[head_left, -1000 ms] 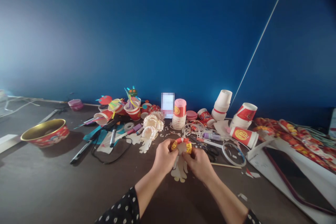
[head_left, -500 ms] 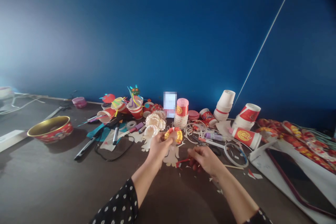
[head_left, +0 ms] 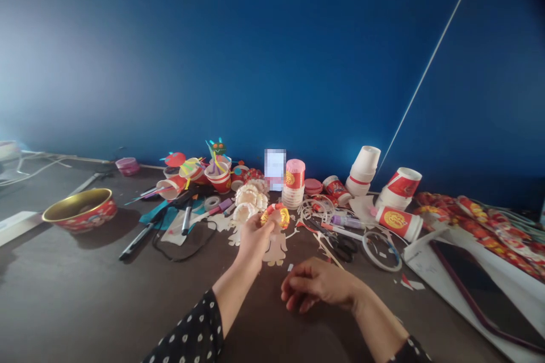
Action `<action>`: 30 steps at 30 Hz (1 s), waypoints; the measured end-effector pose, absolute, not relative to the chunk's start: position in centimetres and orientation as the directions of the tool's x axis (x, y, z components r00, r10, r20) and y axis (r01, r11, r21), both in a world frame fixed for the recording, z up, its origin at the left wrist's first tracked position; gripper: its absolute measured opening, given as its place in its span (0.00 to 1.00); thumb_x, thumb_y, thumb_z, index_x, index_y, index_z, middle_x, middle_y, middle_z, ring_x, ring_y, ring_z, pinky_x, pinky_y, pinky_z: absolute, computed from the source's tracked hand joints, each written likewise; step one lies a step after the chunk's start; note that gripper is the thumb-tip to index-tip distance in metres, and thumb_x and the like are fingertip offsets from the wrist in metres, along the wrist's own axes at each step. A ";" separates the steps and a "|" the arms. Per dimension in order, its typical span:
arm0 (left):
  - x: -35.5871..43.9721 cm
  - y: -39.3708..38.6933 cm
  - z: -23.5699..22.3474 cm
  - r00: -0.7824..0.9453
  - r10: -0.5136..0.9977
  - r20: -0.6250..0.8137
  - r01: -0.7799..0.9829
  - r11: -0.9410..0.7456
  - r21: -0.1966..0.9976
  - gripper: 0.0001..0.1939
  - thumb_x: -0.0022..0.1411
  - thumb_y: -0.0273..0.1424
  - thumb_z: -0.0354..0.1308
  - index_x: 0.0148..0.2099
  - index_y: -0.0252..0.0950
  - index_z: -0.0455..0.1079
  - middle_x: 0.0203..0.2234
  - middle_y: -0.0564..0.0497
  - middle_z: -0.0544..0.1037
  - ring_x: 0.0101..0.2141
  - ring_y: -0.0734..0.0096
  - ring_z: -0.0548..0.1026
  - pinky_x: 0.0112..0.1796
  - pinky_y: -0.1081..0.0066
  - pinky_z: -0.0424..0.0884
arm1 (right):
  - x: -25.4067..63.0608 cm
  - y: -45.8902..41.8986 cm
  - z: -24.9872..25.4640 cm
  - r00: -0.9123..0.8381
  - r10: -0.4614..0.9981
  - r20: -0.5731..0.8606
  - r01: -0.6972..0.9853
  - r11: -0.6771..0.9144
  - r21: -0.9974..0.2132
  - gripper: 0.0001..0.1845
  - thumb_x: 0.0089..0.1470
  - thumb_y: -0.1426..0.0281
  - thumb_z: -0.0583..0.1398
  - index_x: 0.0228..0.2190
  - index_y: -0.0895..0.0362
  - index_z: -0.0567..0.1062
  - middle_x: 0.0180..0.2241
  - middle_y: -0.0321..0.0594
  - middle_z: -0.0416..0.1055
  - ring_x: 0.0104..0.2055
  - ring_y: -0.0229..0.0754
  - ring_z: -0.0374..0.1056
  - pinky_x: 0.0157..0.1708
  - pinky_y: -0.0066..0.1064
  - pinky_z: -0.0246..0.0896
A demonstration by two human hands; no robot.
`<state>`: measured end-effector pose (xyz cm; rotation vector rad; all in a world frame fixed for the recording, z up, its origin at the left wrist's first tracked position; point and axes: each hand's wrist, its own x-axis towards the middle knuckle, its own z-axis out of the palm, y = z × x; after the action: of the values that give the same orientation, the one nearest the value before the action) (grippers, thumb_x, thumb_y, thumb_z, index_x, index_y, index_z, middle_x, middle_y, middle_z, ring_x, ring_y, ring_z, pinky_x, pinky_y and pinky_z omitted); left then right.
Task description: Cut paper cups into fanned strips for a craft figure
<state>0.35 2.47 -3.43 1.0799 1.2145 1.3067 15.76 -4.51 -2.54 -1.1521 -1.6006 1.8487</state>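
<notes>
My left hand (head_left: 254, 238) is closed on a small round paper piece (head_left: 277, 216) with a red and yellow scalloped edge, pinched between thumb and fingers. Just below it shows a pale paper cut-out figure (head_left: 276, 248); whether the two are joined I cannot tell. My right hand (head_left: 317, 285) hovers low over the near tabletop, fingers loosely bent and apart, with nothing visible in them. A thin curved paper strip (head_left: 328, 250) lies just beyond it, beside black-handled scissors (head_left: 346, 249). Several white scalloped paper pieces (head_left: 246, 210) are heaped behind the left hand.
Paper cups stand in a stack (head_left: 293, 184) at the back and lie at the right (head_left: 398, 221). A phone (head_left: 481, 295) rests on a white tray (head_left: 419, 264) at the right. To the left are a red and gold bowl (head_left: 80, 212) and a black marker (head_left: 138, 241).
My right hand has let go of a red-tipped paper strip and drawn back toward me. My left hand, still pinching the round paper piece, has shifted slightly left.
</notes>
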 end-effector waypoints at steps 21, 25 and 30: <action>0.6 2.7 -4.5 -0.114 0.993 0.011 -0.046 -0.016 0.999 0.09 0.41 0.31 0.56 0.27 0.31 0.69 0.14 0.55 0.67 0.15 0.79 0.63 0.17 0.79 0.54 | 20.2 -5.0 -1.7 -0.638 0.433 -0.637 0.476 -0.429 -0.768 0.22 0.42 0.54 0.60 0.22 0.64 0.74 0.17 0.38 0.71 0.16 0.34 0.67 0.16 0.21 0.59; 0.8 2.5 -4.4 -0.115 0.993 0.012 -0.066 -0.020 0.998 0.09 0.41 0.31 0.56 0.28 0.31 0.69 0.16 0.54 0.69 0.17 0.78 0.65 0.18 0.79 0.56 | 20.0 -3.5 -3.4 -0.395 0.826 -0.402 0.324 -0.284 -0.902 0.23 0.44 0.53 0.58 0.31 0.61 0.71 0.25 0.42 0.73 0.25 0.39 0.71 0.18 0.24 0.62; 1.0 2.3 -4.4 -0.086 0.996 -0.012 -0.063 0.007 0.998 0.11 0.42 0.31 0.56 0.30 0.30 0.70 0.16 0.52 0.70 0.16 0.77 0.65 0.17 0.78 0.56 | 20.6 -2.4 -3.1 -0.168 0.980 -0.112 0.219 -0.073 -0.973 0.22 0.46 0.53 0.58 0.36 0.57 0.68 0.38 0.43 0.70 0.41 0.41 0.67 0.41 0.32 0.62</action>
<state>1.04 2.28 -4.35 1.1136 1.2294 1.2939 20.58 -2.43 -3.13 -1.3484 -1.4585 1.3055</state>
